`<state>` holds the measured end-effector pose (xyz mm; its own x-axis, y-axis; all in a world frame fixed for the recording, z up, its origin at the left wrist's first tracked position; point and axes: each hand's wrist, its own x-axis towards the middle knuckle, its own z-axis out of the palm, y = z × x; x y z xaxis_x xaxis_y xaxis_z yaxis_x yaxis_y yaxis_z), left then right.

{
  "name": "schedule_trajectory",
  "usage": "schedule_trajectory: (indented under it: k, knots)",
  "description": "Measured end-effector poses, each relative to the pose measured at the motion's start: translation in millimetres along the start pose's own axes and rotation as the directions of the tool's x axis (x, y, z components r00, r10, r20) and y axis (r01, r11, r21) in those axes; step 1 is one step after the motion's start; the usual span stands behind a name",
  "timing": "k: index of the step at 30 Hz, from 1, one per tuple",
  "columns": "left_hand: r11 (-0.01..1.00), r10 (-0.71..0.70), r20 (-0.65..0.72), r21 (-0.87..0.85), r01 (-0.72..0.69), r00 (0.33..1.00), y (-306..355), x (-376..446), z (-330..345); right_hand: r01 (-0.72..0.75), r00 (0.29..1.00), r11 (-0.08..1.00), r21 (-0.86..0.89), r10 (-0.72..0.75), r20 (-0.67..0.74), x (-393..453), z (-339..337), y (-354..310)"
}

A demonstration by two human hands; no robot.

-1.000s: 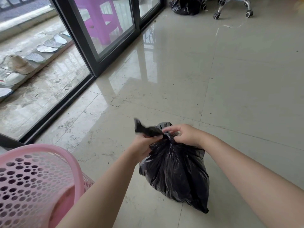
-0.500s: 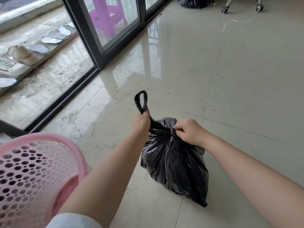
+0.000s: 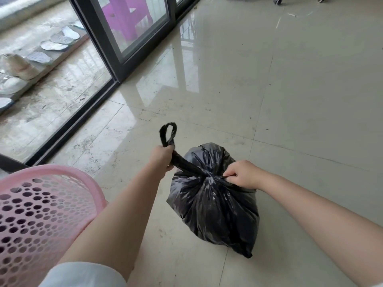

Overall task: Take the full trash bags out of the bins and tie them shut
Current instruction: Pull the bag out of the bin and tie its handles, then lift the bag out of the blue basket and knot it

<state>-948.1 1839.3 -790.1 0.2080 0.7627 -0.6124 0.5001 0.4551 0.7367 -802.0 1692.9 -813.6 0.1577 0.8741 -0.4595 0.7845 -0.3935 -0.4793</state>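
A full black trash bag (image 3: 215, 206) sits on the tiled floor in front of me, its top gathered into a knot. My left hand (image 3: 162, 156) is closed around one bag handle, which is stretched taut to the upper left; the handle's loop (image 3: 168, 133) sticks up above my fist. My right hand (image 3: 241, 175) pinches the other handle end at the right side of the knot. A pink perforated bin (image 3: 62, 195) stands at the lower left, beside my left forearm.
A black-framed sliding glass door (image 3: 116, 50) runs along the left, with shoes (image 3: 16, 67) and insoles on a ledge outside and a purple stool (image 3: 128, 15) behind the glass. Chair castors (image 3: 277, 0) and another black bag show at the top edge.
My left hand has pulled its handle out to the upper left, away from the knot, and the strap has gone taut. My right hand stays at the knot. The view has shifted slightly.
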Motion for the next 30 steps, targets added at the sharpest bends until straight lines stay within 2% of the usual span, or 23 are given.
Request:
schedule_trajectory:
  k: [2,4,6,8,9,11,13,16,17,19,21,23,25,27,30]
  knots:
    - [0.992,0.127,0.061,0.016,-0.128,0.99,8,-8,4,-0.049,0.995,0.999,-0.008,0.05,0.081,-3,0,7]
    - [0.96,0.28,0.018,-0.021,-0.279,0.96,20,-14,6,-0.087,0.988,0.996,0.015,0.084,0.129,-1,-5,9]
    - [0.927,0.372,-0.034,-0.035,-0.373,0.928,36,-16,6,-0.102,0.987,0.994,0.045,0.095,0.128,6,-14,9]
    - [0.879,0.448,-0.014,0.188,-0.437,0.894,53,-19,5,-0.092,0.992,0.996,0.017,0.09,0.088,12,-25,9]
    - [0.818,0.468,0.049,0.354,-0.454,0.882,60,-22,4,-0.083,0.994,0.996,-0.016,0.084,0.07,15,-31,8]
    - [0.599,0.424,0.239,0.649,-0.468,0.874,73,-29,2,-0.058,0.996,0.993,-0.107,0.064,0.057,20,-43,7]
    - [0.385,0.313,0.408,0.771,-0.507,0.858,85,-35,-2,-0.052,0.998,0.982,-0.184,0.056,0.019,26,-58,6]
    - [0.283,0.186,0.537,0.773,-0.568,0.823,106,-55,-7,-0.08,0.995,0.969,-0.234,0.065,-0.073,22,-80,-5]
    - [0.221,0.19,0.547,0.786,-0.578,0.816,112,-63,-6,-0.093,0.992,0.964,-0.249,0.07,-0.1,15,-86,-12]
    - [0.135,0.285,0.509,0.818,-0.56,0.812,121,-83,-2,-0.099,0.988,0.948,-0.304,0.057,-0.147,-5,-98,-26]
    - [0.041,0.4,0.49,0.835,-0.549,0.775,133,-105,2,-0.124,0.98,0.945,-0.302,0.068,-0.189,-30,-117,-41]
    - [-0.077,0.432,0.529,0.829,-0.555,0.731,152,-128,7,-0.164,0.971,0.95,-0.266,0.107,-0.215,-57,-143,-56]
    - [-0.159,0.371,0.558,0.826,-0.541,0.743,178,-154,14,-0.205,0.965,0.948,-0.242,0.154,-0.213,-88,-175,-67]
    - [-0.204,0.255,0.56,0.828,-0.522,0.788,203,-183,25,-0.256,0.953,0.946,-0.201,0.212,-0.214,-122,-209,-73]
    - [-0.188,0.094,0.521,0.846,-0.499,0.848,242,-233,41,-0.322,0.928,0.937,-0.135,0.284,-0.241,-178,-267,-77]
